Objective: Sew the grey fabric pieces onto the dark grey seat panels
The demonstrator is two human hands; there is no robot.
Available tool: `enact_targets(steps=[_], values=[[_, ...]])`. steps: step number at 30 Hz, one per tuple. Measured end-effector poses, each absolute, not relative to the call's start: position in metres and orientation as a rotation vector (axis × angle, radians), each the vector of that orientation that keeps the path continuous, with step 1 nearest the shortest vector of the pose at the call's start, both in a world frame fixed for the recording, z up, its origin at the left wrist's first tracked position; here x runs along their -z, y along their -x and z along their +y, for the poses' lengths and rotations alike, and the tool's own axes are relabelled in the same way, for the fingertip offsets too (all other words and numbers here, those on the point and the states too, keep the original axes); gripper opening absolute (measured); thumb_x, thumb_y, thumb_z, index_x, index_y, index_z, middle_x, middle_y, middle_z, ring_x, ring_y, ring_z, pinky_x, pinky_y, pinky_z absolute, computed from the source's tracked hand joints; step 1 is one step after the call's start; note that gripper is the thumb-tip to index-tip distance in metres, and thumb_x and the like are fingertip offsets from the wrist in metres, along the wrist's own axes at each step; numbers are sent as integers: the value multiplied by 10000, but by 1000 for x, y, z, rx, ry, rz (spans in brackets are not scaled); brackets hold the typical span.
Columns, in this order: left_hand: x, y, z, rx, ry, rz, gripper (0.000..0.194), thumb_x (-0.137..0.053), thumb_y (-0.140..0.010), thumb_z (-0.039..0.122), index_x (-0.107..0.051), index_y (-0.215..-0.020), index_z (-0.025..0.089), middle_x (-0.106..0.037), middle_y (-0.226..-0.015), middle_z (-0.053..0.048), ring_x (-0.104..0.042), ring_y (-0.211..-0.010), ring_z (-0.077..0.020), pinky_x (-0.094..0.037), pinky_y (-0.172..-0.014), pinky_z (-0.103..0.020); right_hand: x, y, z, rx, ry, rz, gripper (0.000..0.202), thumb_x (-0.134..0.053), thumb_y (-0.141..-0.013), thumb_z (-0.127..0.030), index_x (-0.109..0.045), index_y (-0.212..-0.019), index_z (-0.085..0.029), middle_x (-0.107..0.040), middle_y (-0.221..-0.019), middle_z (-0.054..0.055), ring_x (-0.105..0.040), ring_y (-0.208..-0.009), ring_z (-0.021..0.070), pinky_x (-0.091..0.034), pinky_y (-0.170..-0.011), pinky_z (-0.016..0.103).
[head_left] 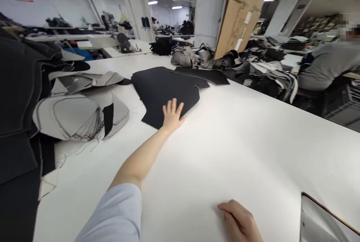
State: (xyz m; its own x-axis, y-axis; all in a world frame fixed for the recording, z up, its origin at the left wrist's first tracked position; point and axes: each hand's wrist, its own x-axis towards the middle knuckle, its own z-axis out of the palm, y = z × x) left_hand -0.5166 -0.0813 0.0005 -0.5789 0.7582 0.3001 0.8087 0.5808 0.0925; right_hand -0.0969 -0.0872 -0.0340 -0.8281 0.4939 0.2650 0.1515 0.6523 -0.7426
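Note:
Out at the end of my stretched arm, my left hand [172,115] lies flat with fingers spread on the near edge of a black fabric panel [160,88]. The panel rests flat on the white table [225,152]. Another dark cut piece [209,74] lies just behind it, partly overlapped. My right hand [240,220] is low in the view over the bare tabletop, its fingers curled in and nothing visible in them. A stack of grey panels [67,116] with loose threads sits left of the black panel.
Dark fabric [17,95] is piled along the left edge. Grey bundles [184,57] and a leaning cardboard sheet [239,17] stand at the back. Scraps [270,73] line the right edge, near a seated person [329,63]. A dark-rimmed object [323,212] stands at lower right.

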Motion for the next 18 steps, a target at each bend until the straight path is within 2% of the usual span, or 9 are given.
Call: enact_targets(steps=[2,4,8,13,18], values=[[0,522,-75,324,1072,-2826,871,-493,-864,630,-224,-1545,159,-186,-1604,-208,-152,-1466,-440,-162,-1137,-669,23,102,-85,-1071,502,-2412,312,-369,-942,-214,-681,-942,-240,-648,-717,13,-606,-599,127,-502,-573,228],[-1,525,-73,275,1015,-2955,894,-411,-866,685,-202,-1550,149,-148,-1611,-214,-131,-1475,-439,-159,-1140,-670,14,105,-84,-1096,559,-2432,325,-371,-921,-181,-691,-955,-225,-672,-760,18,-631,-655,130,-508,-622,236],[-7,509,-83,187,1023,-2940,821,-309,-891,642,-245,-1536,138,-199,-1595,-225,-202,-1463,-424,-200,-1165,-584,10,102,-88,-1057,666,-2476,357,-394,-887,-117,-718,-993,-223,-710,-869,32,-656,-769,146,-512,-725,264],[-8,478,-91,124,987,-2947,859,-208,-875,654,-252,-1532,102,-211,-1583,-244,-210,-1459,-432,-222,-1150,-583,18,79,-95,-777,556,-2569,296,-486,-884,-137,-737,-1019,-217,-713,-919,54,-640,-837,177,-498,-826,301],[-4,403,-60,120,1105,-2931,788,-135,-917,548,-262,-1527,67,-211,-1587,-241,-197,-1469,-412,-216,-1143,-605,19,28,-101,-783,664,-2579,307,-508,-864,-120,-732,-1059,-197,-723,-945,69,-648,-873,195,-486,-872,317]])
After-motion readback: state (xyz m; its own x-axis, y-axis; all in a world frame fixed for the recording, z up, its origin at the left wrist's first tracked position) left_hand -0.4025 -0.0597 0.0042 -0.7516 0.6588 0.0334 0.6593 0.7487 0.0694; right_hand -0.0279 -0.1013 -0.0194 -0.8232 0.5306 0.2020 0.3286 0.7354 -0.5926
